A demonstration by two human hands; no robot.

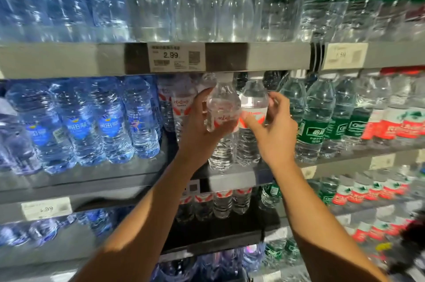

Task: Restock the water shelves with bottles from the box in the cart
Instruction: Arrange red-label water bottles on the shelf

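Both hands reach up to the middle shelf (230, 179) of a store water display. The left hand (202, 127) grips a clear bottle with a red-and-white label (222, 107), its fingers (202, 97) curled round the far side and the thumb across the label; this bottle is tilted slightly, its cap just under the shelf edge above. Just right of those fingers stands a second bottle of the same kind (253, 102), upright, touching the first. The right hand (271, 130) holds it, thumb pressed on the label's front and fingers (279, 100) curled round its right side. Below both hands more clear bottles (232, 148) of this kind stand on the shelf. To the left of the left hand's fingers is a row of blue-labelled bottles (92, 120); to the right of the right hand's fingers are green-labelled bottles (315, 120), then red-labelled ones (391, 120) farther off. Above the fingers a price tag (177, 57) reading 2.99 sits on the upper shelf's front rail (276, 56). The box and cart are out of sight.
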